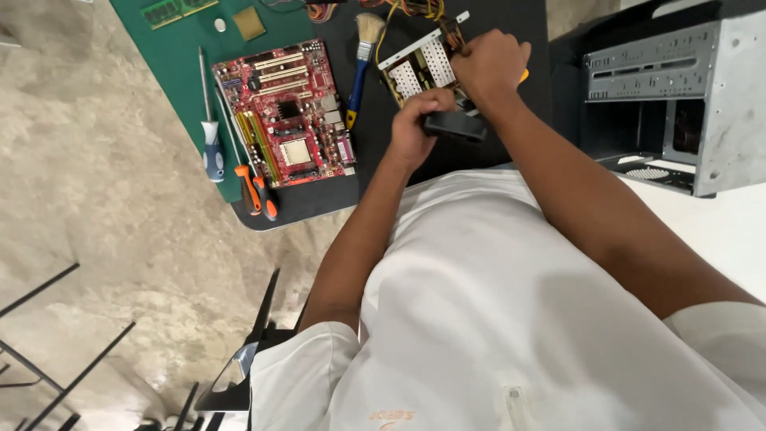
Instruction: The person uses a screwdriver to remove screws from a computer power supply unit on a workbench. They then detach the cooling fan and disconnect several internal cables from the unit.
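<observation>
My left hand (415,128) grips a flat black part (456,125), likely a fan, at its left end. My right hand (491,65) is closed around a tool with a yellow handle (523,77), over an opened power supply unit (419,68) with a pale circuit board and a metal frame. Coloured wires (407,9) run out of the unit toward the far edge. Both hands are close together on a black mat (383,152).
A red motherboard (286,112) lies on the mat. A brush (363,60) with a blue and yellow handle lies beside it. Screwdrivers (211,148) and orange-handled pliers (257,191) rest on a green mat (171,56). An open grey computer case (678,104) stands at the right.
</observation>
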